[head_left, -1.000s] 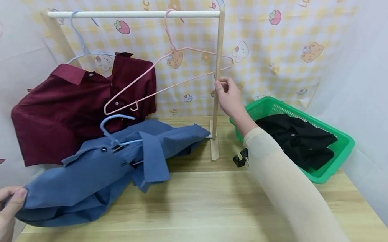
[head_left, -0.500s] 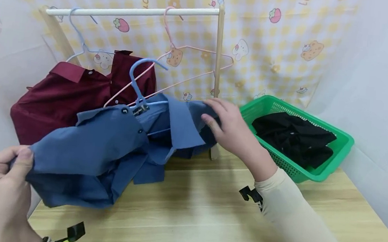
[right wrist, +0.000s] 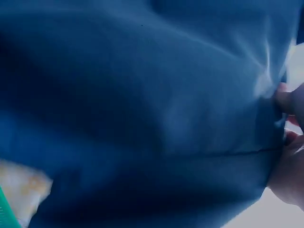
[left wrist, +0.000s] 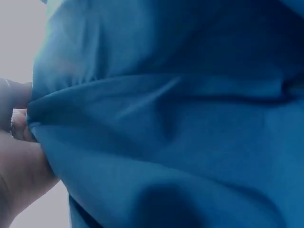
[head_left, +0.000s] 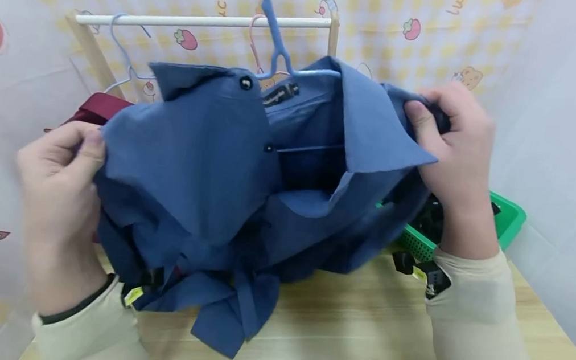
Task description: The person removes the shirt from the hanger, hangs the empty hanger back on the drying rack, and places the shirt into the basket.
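Note:
A blue collared shirt [head_left: 192, 160] on a light-blue hanger [head_left: 275, 33] is held up in front of the rack. My left hand [head_left: 63, 166] pinches its left shoulder between thumb and fingers. On the other side my right hand [head_left: 451, 137] grips the right shoulder. The collar gapes open, showing a dark label and the hanger's lower bar inside. Cloth fills most of the left wrist view, with the left hand [left wrist: 23, 156] at its edge. The right wrist view shows the right hand [right wrist: 292, 142] holding the edge of the cloth.
Behind the shirt stands a rack with a white rail [head_left: 194, 21]. A blue hanger [head_left: 120, 45] with a maroon shirt [head_left: 101, 107] and a pink hanger [head_left: 254, 40] hang from it. A green basket [head_left: 513, 220] with black clothing sits at the right on the wooden table [head_left: 336, 333].
My right hand has left the rack's post and taken hold of the blue shirt's right shoulder. Both hands have raised the shirt off the table, up and nearer, covering much of the rack.

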Available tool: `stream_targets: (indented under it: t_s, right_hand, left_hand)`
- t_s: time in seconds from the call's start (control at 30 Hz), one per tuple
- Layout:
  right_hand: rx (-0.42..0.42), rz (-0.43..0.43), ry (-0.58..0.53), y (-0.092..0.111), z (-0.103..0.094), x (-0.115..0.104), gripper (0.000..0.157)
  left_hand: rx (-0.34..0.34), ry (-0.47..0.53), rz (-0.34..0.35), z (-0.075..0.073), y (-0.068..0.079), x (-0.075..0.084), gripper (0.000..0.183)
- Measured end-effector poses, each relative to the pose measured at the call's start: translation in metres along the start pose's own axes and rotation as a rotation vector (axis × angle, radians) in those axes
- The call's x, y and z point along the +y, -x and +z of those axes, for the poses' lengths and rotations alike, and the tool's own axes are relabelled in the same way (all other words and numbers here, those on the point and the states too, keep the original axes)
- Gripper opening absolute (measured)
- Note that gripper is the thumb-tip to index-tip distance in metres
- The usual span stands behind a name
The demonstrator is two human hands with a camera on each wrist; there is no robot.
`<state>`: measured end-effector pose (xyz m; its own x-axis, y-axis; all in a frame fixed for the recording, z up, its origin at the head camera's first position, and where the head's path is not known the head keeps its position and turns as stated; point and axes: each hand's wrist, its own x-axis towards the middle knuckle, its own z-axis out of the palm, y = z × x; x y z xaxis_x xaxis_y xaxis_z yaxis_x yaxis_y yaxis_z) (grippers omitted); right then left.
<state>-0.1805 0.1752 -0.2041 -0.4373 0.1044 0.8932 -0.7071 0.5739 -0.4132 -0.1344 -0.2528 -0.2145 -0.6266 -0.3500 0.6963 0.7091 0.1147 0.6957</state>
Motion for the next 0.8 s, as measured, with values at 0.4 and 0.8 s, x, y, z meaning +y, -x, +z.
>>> stream_targets:
  t_s: [0.4,0.8]
  right_hand:
    - [-0.117,0.378,0.156,0.087,-0.018,0.012,0.016]
    - [-0.228,0.387,0.209,0.136,-0.020,0.031,0.009]
  left_hand:
    - [-0.072,-0.678,0.139,0.039,0.074,-0.049,0.026]
    - [-0.028,-0.724,-0.117,0.041,0.108,-0.084,0.021]
